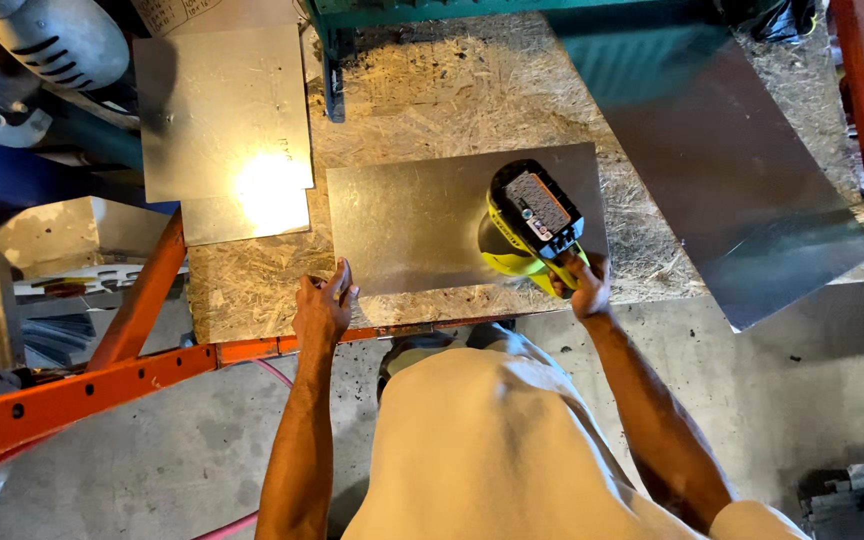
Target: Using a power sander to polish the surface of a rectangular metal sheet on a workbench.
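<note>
A rectangular sheet of grey metal (412,215) lies flat on a chipboard bench top (452,90). My left hand (322,305) presses on the sheet's near left corner, fingers spread along its edge. My right hand (584,285) grips the handle of a yellow and black cordless power tool (530,222) with a battery pack on top. The tool rests on the right part of the sheet. Its underside is hidden, so I cannot see what touches the metal.
Two more metal sheets (222,110) lie at the bench's back left, one catching a bright glare. A large dark sheet (722,170) overhangs the right side. Orange steel beams (102,370) frame the bench front and left. A grey machine housing (52,40) sits far left.
</note>
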